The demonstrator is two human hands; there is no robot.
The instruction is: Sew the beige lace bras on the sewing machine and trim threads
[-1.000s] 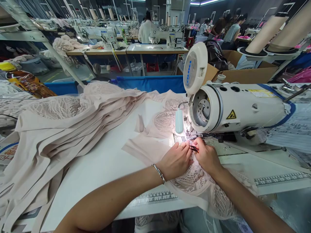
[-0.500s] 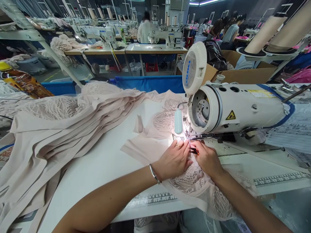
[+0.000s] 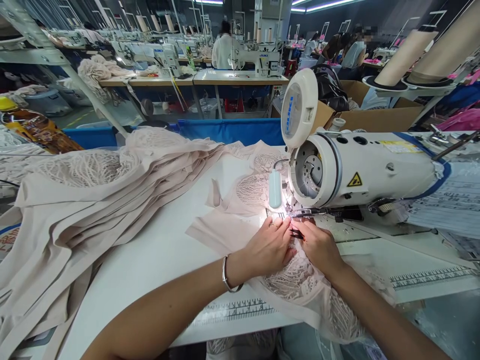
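Observation:
Under the lit needle area of a white sewing machine lies a pale pink lace bra. Its lace runs toward me, over the front edge of the table. My left hand lies on it with bent fingers, pinching the fabric just in front of the needle. Close beside it, my right hand grips the same fabric between thumb and fingers. Small dark thread snips with a bit of orange-red stick out from under my right fingers, pointing left. The exact fingertip contact is partly hidden.
A thick pile of pale pink bras covers the left side. Another lace piece lies behind the needle. Thread cones stand at the right, before a cardboard box. A bottle leans at the left. People sit at machines behind.
Both hands stay nearly in place at the needle, still holding the fabric. The bracelet on my left wrist has slid slightly toward the elbow.

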